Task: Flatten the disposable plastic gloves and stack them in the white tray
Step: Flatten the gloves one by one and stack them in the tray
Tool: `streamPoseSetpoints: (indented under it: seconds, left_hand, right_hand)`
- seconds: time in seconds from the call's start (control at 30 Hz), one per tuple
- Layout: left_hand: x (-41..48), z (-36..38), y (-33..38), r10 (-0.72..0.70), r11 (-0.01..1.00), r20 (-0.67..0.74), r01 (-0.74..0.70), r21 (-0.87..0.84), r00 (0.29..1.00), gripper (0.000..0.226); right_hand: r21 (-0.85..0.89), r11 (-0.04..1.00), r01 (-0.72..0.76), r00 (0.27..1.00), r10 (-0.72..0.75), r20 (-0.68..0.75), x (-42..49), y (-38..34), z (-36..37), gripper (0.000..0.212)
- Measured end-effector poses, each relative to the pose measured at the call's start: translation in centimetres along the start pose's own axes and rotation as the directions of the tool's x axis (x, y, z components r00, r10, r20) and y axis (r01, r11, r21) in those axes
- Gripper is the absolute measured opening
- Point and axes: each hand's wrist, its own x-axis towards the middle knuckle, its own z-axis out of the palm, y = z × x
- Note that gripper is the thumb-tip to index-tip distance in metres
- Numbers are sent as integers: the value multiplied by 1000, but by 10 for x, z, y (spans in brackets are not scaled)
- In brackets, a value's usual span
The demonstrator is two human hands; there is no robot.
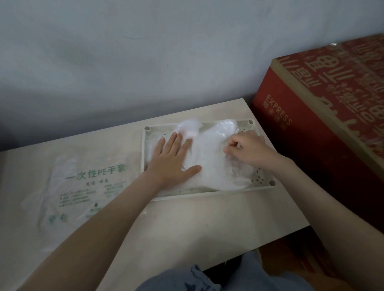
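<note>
Head view, nearest first: a knee in blue denim [213, 281] shows below the near edge of the pale desk [189, 228], and both bare forearms reach forward over the desk. On the left of the desk a clear plastic bag with green print [79, 184] lies flat, apart from the tray. Farther on, the white tray [177, 195] lies on the right half of the desk, with small holes in its floor. The crinkled, translucent gloves [211, 166] lie piled inside the tray, covering most of its floor, their far ends puffed up at the far rim. The left hand [174, 159] lies flat on the left part of the pile, fingers straight and spread, pressing the plastic down. The right hand [250, 147] has its fingers curled and pinches the film at the pile's right side. Right of the desk stands a red carton [327, 119] marked EXPRESS, and a grey wall [140, 60] rises behind
</note>
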Motion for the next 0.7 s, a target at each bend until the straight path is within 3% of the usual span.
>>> streamPoseSetpoints:
  seconds: [0.13,0.23,0.33,0.43,0.57,0.7]
  left_hand:
    - [1,0,0,5,1000,8,-5,-6,1000,100]
    - [1,-3,0,6,1000,29,-6,-25,1000,101]
    - [1,-6,1,14,1000,19,-14,-27,1000,102]
    - [4,-7,5,9,1000,-49,-9,9,999,104]
    - [5,-9,8,23,998,-105,-17,58,994,108]
    - [3,-9,4,95,995,-238,-97,5,967,91]
  right_hand:
    - [-53,999,-13,997,17,80,-3,-4,-1,23]
    - [-104,995,-6,1000,4,-19,-1,-6,0,27]
    - [-26,1000,-8,988,4,-154,-3,-19,7,56]
    - [-81,996,21,984,-35,-175,-3,-37,24,77]
    - [-96,995,-1,973,-21,-228,4,-41,39,53]
    - [79,996,-33,948,57,-314,9,-31,31,35]
